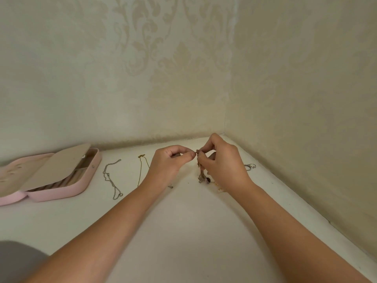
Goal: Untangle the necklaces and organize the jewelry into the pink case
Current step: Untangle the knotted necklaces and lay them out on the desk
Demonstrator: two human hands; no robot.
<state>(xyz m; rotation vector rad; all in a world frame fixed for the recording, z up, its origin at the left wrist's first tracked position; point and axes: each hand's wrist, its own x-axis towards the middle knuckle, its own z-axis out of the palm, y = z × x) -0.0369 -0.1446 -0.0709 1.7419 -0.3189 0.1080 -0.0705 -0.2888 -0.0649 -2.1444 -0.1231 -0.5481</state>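
My left hand and my right hand meet above the white table and both pinch the top of a tangled clump of necklaces, which hangs down to the tabletop. A silver chain lies loose on the table left of my hands. A thin gold chain lies beside it, partly hidden by my left wrist. The pink case sits open at the far left, a beige flap raised over its compartments.
Small silver rings lie near the right wall. A tiny metal piece sits by my left wrist. Patterned walls close the table at the back and the right. A grey shape fills the lower left corner.
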